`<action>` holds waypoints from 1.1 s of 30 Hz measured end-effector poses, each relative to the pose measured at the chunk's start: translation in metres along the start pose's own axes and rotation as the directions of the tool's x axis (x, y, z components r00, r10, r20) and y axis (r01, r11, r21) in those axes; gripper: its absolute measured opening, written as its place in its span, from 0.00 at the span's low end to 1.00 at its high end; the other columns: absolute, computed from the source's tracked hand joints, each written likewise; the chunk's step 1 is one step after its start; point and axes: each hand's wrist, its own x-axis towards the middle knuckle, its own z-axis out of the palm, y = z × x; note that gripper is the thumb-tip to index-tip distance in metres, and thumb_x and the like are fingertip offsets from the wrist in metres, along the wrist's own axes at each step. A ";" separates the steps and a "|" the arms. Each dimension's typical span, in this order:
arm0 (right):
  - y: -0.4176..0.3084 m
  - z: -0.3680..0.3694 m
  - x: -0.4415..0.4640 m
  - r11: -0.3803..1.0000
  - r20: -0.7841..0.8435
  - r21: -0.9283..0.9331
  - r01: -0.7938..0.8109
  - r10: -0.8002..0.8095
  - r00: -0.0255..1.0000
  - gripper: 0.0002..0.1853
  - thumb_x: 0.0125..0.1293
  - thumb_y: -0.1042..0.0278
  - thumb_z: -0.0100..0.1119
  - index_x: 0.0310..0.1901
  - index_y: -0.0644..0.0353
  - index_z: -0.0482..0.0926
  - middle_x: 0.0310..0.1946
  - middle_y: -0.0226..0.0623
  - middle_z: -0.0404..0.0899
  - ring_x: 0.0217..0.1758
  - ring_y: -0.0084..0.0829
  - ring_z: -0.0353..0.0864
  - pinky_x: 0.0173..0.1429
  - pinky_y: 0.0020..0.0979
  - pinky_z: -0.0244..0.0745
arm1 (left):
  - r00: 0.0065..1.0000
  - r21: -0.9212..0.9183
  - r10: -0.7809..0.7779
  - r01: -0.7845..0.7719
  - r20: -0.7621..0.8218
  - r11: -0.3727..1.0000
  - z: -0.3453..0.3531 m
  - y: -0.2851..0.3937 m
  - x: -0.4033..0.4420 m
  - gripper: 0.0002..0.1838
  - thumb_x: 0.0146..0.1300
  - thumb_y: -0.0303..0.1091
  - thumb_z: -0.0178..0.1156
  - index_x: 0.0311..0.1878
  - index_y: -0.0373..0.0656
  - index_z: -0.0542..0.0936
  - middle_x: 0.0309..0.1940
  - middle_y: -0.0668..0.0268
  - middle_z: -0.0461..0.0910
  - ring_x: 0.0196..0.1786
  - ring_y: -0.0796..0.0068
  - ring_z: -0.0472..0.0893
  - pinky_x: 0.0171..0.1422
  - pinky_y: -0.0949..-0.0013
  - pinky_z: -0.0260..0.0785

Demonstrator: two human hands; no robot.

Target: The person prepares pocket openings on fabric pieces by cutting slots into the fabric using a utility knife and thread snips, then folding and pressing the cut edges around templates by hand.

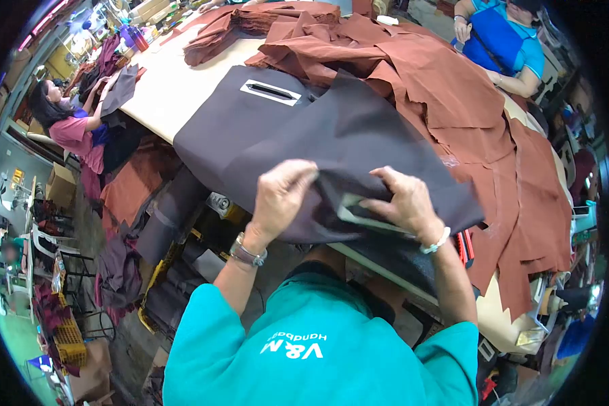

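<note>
A large dark grey-brown fabric piece (250, 135) lies across the table's near side, its front part lifted and folded. My left hand (283, 193) pinches the raised fold of this fabric between thumb and fingertips. To its right, my right hand (409, 206) has thumb and forefinger apart, with the thumb at a pale-bordered strip (352, 210) on the fabric. That strip is partly covered by the hand and slightly blurred. Farther back on the same fabric, a white rectangle with a dark slot (271, 92) lies flat.
Reddish-brown fabric sheets (446, 88) spread over the back and right of the cream table (176, 88). One person (81, 125) handles dark pieces at the left. Another person in blue (504, 40) stands at the far right. Yellow crates (71, 338) stand low on the left.
</note>
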 end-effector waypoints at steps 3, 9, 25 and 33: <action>0.005 -0.033 0.012 0.998 0.072 -0.051 -0.041 0.044 0.996 0.18 0.50 0.55 0.67 0.36 0.58 0.76 0.25 0.47 0.78 0.32 0.48 0.79 0.37 0.45 0.72 | 0.971 0.196 0.046 0.002 -0.236 0.981 -0.038 0.017 0.030 0.05 0.65 0.28 0.56 0.40 0.38 0.76 0.29 0.63 0.78 0.31 0.82 0.72 0.37 0.73 0.68; -0.056 0.024 0.017 0.966 0.072 -0.020 0.258 -0.256 0.964 0.08 0.49 0.69 0.60 0.30 0.61 0.74 0.31 0.45 0.75 0.34 0.46 0.78 0.37 0.42 0.74 | 0.970 0.499 -0.086 0.191 -0.226 0.846 -0.155 0.007 -0.015 0.05 0.65 0.25 0.52 0.38 0.33 0.73 0.29 0.63 0.75 0.35 0.79 0.72 0.44 0.73 0.66; -0.132 0.043 0.088 0.335 0.288 0.928 -0.164 -0.366 0.885 0.24 0.51 0.70 0.60 0.50 0.70 0.69 0.46 0.43 0.74 0.53 0.30 0.71 0.58 0.32 0.66 | 0.995 0.736 0.066 0.012 -0.077 0.677 -0.293 0.003 0.091 0.13 0.65 0.25 0.48 0.52 0.36 0.73 0.45 0.54 0.78 0.50 0.63 0.78 0.57 0.67 0.66; 0.033 0.077 0.147 0.727 0.102 0.636 -0.258 0.253 0.962 0.21 0.52 0.80 0.58 0.50 0.64 0.70 0.41 0.35 0.77 0.44 0.23 0.75 0.52 0.25 0.69 | 0.953 0.865 -0.261 -0.002 0.154 0.502 -0.157 -0.173 0.211 0.13 0.57 0.28 0.46 0.40 0.43 0.80 0.36 0.53 0.81 0.42 0.59 0.81 0.50 0.59 0.71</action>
